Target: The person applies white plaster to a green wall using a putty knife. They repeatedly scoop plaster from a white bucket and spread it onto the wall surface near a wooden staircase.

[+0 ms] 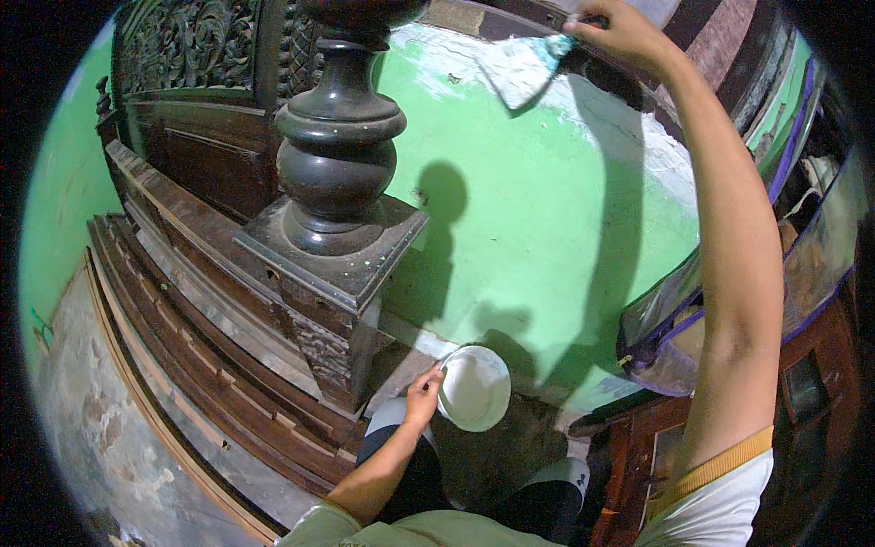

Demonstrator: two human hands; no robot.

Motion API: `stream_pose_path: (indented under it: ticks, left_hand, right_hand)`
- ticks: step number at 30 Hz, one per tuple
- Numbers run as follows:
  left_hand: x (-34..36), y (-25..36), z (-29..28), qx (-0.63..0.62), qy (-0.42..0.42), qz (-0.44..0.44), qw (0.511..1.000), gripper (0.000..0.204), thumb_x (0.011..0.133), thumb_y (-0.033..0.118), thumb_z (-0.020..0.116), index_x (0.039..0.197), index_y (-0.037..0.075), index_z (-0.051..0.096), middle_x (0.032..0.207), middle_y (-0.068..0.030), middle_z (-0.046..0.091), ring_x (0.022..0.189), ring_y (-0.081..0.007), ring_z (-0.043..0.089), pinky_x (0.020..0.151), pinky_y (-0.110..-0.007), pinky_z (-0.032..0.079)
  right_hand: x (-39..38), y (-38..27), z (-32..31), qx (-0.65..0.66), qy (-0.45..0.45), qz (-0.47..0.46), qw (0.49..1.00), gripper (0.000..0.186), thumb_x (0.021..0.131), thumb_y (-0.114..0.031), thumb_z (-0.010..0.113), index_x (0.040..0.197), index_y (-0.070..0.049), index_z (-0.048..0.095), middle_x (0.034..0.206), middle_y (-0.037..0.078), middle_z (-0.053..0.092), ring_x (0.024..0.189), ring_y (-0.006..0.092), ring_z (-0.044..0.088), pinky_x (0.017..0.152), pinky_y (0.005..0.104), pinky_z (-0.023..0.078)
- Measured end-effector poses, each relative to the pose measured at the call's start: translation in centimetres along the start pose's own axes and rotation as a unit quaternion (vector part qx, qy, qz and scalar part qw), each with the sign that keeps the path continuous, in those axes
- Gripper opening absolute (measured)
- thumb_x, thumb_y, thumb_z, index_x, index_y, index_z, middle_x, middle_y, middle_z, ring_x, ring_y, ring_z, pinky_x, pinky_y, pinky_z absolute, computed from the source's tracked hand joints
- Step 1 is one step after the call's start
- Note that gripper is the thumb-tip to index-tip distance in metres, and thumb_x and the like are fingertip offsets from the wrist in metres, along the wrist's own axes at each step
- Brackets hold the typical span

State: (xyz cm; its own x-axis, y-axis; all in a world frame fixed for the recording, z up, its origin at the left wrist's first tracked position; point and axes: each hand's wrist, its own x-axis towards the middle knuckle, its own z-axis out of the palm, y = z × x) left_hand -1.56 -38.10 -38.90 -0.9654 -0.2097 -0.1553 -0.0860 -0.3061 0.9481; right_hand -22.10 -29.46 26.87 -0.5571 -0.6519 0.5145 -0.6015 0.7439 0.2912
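High at the top of the view, my right hand [627,35] is closed around the handle of a putty knife [521,71]. Its wide triangular blade is coated in white putty and lies against or very close to the upper part of the green wall [538,210]. White putty smears [670,155] run along the wall's upper edge around it. Low down, my left hand [422,398] grips the rim of a small white bucket [499,410], held out above my lap. Pale white paste shows inside the bucket.
A dark turned wooden post [333,182] and carved furniture panel [187,50] stand at left, with long wooden rails [210,383] below. Purple-edged clear plastic bags [674,356] and a reddish-brown wooden piece [629,456] are at right.
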Motion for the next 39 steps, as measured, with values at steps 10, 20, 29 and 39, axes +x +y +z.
stream_pose_path:
  ticks: [10, 20, 29, 39]
  left_hand:
    - [0.2, -0.5, -0.8, 0.016, 0.002, 0.012, 1.0, 0.037, 0.095, 0.029, 0.063, 0.122, 0.004, 0.067, 0.122, -0.0157, 0.066, 0.117, -0.0229, 0.059, 0.103, -0.034, 0.042]
    - [0.7, -0.6, -0.9, -0.01, 0.009, -0.011, 1.0, 0.036, 0.096, 0.027, 0.064, 0.123, 0.004, 0.067, 0.126, -0.0124, 0.064, 0.117, -0.0209, 0.058, 0.103, -0.032, 0.042]
    - [-0.1, 0.8, -0.7, 0.012, 0.013, -0.015, 1.0, 0.04, 0.096, 0.032, 0.063, 0.121, 0.001, 0.066, 0.122, -0.0116, 0.066, 0.113, -0.0192, 0.058, 0.101, -0.031, 0.043]
    - [0.6, 0.2, 0.8, 0.034, 0.009, -0.017, 0.999, 0.038, 0.098, 0.03, 0.059, 0.123, 0.003, 0.066, 0.126, -0.0133, 0.065, 0.115, -0.0202, 0.058, 0.101, -0.032, 0.042]
  right_hand:
    - [-10.8, 6.4, -6.8, -0.134, -0.071, 0.014, 0.988, 0.042, 0.09, -0.038, 0.068, 0.106, 0.001, 0.065, 0.101, 0.011, 0.063, 0.097, 0.022, 0.06, 0.087, 0.0332, 0.047]
    - [-11.8, 5.0, -1.6, -0.042, 0.029, 0.042, 0.998, 0.035, 0.092, -0.034, 0.066, 0.106, -0.001, 0.067, 0.096, 0.012, 0.063, 0.092, 0.0216, 0.059, 0.081, 0.0339, 0.047]
    - [-21.6, 6.9, -9.9, -0.14, -0.02, 0.104, 0.984, 0.039, 0.088, -0.034, 0.07, 0.103, 0.001, 0.066, 0.093, 0.013, 0.058, 0.085, 0.0274, 0.061, 0.076, 0.0375, 0.049]
    - [-24.9, -1.1, 3.3, -0.027, 0.337, 0.144, 0.93, 0.033, 0.086, -0.03, 0.074, 0.098, -0.001, 0.065, 0.091, 0.016, 0.063, 0.083, 0.0341, 0.064, 0.073, 0.0406, 0.05]
